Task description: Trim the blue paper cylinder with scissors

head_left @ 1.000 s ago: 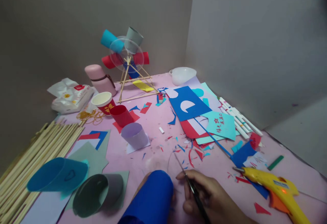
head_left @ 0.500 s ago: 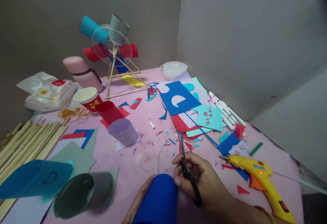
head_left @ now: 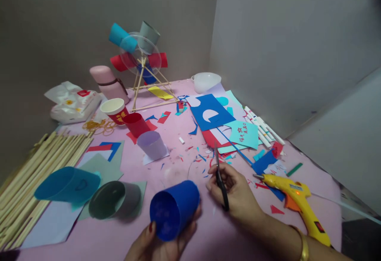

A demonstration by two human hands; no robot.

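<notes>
L hand (head_left: 171, 250) has now tipped blue paper tube (head_left: 187, 205) open end twd wearer, gripped btwn thumb & fingers, nr grey paper tube (head_left: 131, 197); R hand (head_left: 236, 191), curled round scissors (head_left: 220, 179), sits apart, so cutting's prob paused.

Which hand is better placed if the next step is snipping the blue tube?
Probably the right hand: it holds the scissors, to the right of the blue tube. The left hand is occupied holding that tube, so seems better suited to steadying it.
</notes>
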